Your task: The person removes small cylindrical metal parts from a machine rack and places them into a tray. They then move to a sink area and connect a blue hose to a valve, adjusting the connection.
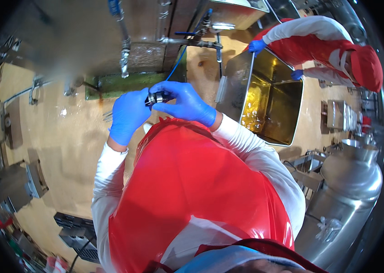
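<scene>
In front of my red apron, both blue-gloved hands meet around a small black and silver cylindrical piece, which looks like a metal fitting. My left hand is closed on its left end, fingers bent over it. From the other side, my right hand grips it between thumb and fingers. Much of the piece is hidden by the gloves, so its exact kind cannot be made out.
To the right, a co-worker in a red apron holds the rim of a large metal tub with yellowish liquid. Pipes with valves stand ahead. A steel vessel is at lower right, and a black and metal stand at lower left.
</scene>
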Available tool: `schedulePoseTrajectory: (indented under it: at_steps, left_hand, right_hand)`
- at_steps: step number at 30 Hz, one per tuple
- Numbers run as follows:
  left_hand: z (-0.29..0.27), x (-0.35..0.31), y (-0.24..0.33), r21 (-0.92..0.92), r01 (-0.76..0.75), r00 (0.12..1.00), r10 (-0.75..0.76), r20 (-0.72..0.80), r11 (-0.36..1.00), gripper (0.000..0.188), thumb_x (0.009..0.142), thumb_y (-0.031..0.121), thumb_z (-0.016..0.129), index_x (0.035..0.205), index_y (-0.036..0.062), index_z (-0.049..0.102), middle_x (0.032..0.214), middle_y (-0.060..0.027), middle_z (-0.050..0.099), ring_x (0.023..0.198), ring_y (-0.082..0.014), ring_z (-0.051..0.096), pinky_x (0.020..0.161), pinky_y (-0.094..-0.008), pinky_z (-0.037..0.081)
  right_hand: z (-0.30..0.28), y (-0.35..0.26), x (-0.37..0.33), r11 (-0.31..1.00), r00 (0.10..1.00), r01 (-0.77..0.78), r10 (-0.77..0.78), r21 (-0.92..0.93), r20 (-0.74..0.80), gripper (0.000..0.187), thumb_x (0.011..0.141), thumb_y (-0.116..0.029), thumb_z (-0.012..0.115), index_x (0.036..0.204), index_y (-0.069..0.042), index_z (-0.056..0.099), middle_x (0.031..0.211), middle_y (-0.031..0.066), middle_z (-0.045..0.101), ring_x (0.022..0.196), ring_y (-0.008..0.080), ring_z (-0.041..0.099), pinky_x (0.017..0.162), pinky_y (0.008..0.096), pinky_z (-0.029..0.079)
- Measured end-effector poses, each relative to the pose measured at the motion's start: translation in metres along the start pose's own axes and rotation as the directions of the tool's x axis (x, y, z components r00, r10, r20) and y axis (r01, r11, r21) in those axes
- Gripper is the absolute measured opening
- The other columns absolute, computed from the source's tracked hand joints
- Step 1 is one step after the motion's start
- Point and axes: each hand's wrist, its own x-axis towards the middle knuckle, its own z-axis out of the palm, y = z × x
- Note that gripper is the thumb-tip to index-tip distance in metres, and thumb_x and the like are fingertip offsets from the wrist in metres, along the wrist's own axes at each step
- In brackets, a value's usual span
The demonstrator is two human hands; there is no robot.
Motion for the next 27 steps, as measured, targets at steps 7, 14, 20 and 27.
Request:
schedulePoseTrajectory:
  at_steps: [7,14,20,27]
  left_hand:
    - [-0.001,0.007,0.003,0.013,0.033,0.999,-0.034,0.033,0.999,0.022,0.084,0.017,0.073,0.106,0.0142,0.075,0.089,-0.0173,0.074,0.082,-0.0406,0.072,0.072,-0.051,0.058]
    - [0.005,0.014,0.009,-0.021,0.019,0.999,-0.018,0.048,1.0,0.024,0.084,0.018,0.073,0.107,0.0168,0.077,0.091,-0.0175,0.075,0.085,-0.04,0.073,0.074,-0.0504,0.058]
    - [0.015,0.007,0.005,-0.09,0.029,0.999,-0.025,0.044,0.995,0.025,0.084,0.019,0.073,0.108,0.018,0.077,0.091,-0.0179,0.075,0.085,-0.0398,0.073,0.074,-0.0509,0.058]
    - [0.008,0.004,0.017,-0.025,-0.017,1.0,0.017,0.013,1.0,0.02,0.082,0.018,0.072,0.102,0.0142,0.072,0.086,-0.0154,0.073,0.082,-0.0385,0.072,0.069,-0.051,0.056]
  right_hand:
    - [0.013,0.007,-0.006,0.995,0.989,-0.012,0.027,0.102,-0.145,0.034,0.091,-0.016,0.085,0.12,-0.002,0.074,0.1,0.0108,0.077,0.087,0.0139,0.073,0.08,0.0311,0.059]
    - [-0.007,0.006,-0.015,0.956,0.963,0.238,-0.255,-0.173,-0.085,0.041,0.087,-0.011,0.084,0.126,-0.004,0.073,0.115,0.0143,0.073,0.102,0.026,0.073,0.087,0.0364,0.061]
    - [-0.007,0.01,-0.015,0.913,0.953,0.281,-0.302,-0.296,-0.028,0.035,0.092,-0.012,0.079,0.126,-0.005,0.072,0.114,0.0155,0.074,0.099,0.0266,0.075,0.087,0.0368,0.061]
    - [-0.006,-0.001,-0.016,0.974,0.986,0.123,-0.141,-0.19,-0.088,0.029,0.097,-0.02,0.076,0.118,0.0,0.071,0.097,0.0145,0.077,0.084,0.0235,0.077,0.078,0.0346,0.06]
